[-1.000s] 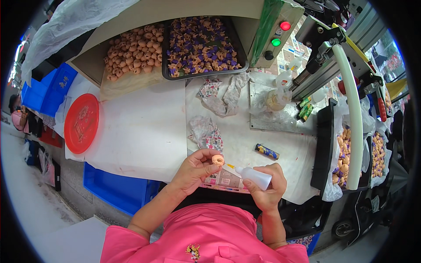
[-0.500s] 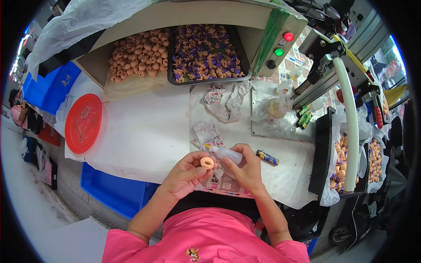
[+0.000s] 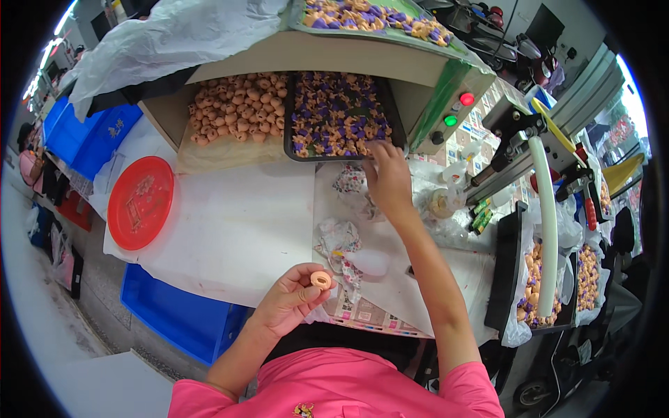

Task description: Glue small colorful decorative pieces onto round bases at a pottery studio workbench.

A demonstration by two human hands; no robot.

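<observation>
The right hand [image 3: 387, 173] has let go of the white bottle [image 3: 369, 263] and reached the dark tray's [image 3: 322, 159] 4 o'clock corner. The bottle now lies on the table [image 3: 244, 216], yellow tip [image 3: 338, 253] toward 10 o'clock. A second tray [image 3: 348, 33] has entered view near 12 o'clock; the right forearm [image 3: 439, 285] now hides most of the dark blue tube [image 3: 410, 271].

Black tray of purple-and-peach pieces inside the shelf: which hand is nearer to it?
Right. The right hand reaches over the tray's front edge, near its right corner; the left hand is well back, by the table's near edge, holding a round peach piece.
</observation>
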